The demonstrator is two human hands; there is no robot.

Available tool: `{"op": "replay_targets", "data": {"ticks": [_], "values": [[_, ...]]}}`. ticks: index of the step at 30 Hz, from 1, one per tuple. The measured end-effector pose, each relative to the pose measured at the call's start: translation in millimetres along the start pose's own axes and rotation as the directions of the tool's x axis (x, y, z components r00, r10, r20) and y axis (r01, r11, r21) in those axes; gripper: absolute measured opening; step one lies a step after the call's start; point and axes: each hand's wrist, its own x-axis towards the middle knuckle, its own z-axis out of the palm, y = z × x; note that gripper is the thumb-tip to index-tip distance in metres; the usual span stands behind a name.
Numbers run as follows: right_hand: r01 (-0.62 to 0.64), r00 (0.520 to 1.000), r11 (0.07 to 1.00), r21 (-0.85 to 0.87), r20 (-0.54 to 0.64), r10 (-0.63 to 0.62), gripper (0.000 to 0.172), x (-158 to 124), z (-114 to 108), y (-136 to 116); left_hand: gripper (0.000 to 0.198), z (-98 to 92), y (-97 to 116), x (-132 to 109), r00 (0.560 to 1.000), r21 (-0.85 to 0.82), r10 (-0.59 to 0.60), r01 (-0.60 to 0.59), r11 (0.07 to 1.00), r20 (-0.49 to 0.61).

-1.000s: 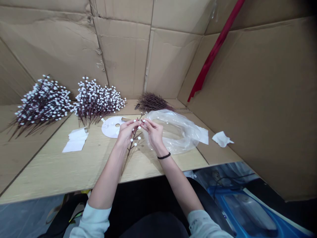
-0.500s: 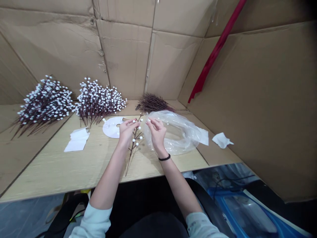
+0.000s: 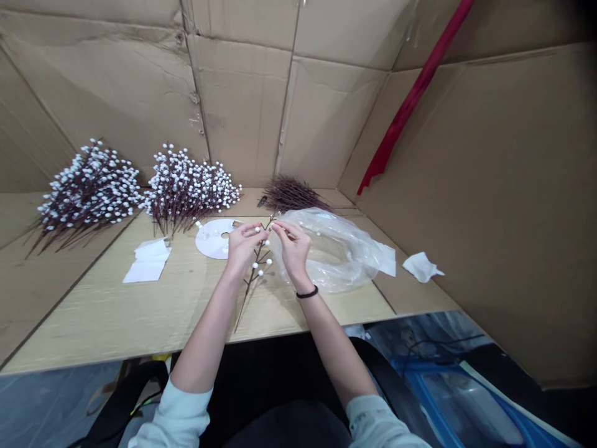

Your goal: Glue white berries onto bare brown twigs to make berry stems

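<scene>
A thin brown artificial berry branch (image 3: 249,279) with several white berries slants up from the table's front edge. My left hand (image 3: 242,243) pinches it near its upper part. Against the branch's upper twigs is my right hand (image 3: 293,247), its thumb and forefinger closed on a small white berry (image 3: 273,227) that they partly cover. The two hands' fingertips nearly meet. Behind the right hand lies a clear plastic bag (image 3: 342,225), with a few white berries inside. A white disc (image 3: 209,239) with a hole in its middle rests left of my left hand.
Two heaps of white-berried branches (image 3: 88,183) (image 3: 189,180) lie at the back left. Bare brown branches (image 3: 293,193) are piled at the back. Crumpled white papers (image 3: 148,260) (image 3: 422,267) sit left and right. Cardboard walls (image 3: 242,99) enclose the table; a red strip (image 3: 413,99) hangs at right.
My right hand has moved left, bringing its berry from beside the branch to the upper twigs. My left hand still holds the branch.
</scene>
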Motion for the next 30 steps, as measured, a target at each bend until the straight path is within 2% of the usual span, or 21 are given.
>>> {"op": "replay_targets", "data": {"ticks": [5, 17, 30], "values": [[0.019, 1.0, 0.998, -0.064, 0.006, -0.019, 0.016, 1.4, -0.4, -0.1, 0.041, 0.6, 1.9, -1.0, 1.0, 0.013, 0.0, 0.0, 1.0, -0.012], [0.114, 0.988, 0.987, -0.11, 0.118, -0.101, 0.015, 3.0, -3.1, 6.8, 0.036, 0.2, -0.8, -0.4, 0.999, 0.041, -0.005, 0.007, 0.999, -0.033], [0.077, 0.986, 0.984, -0.158, 0.157, -0.052, 0.019, 0.1, -2.4, 4.0, 0.032, 2.1, 1.9, -4.0, 0.998, 0.024, 0.01, -0.008, 1.0, -0.056]]}}
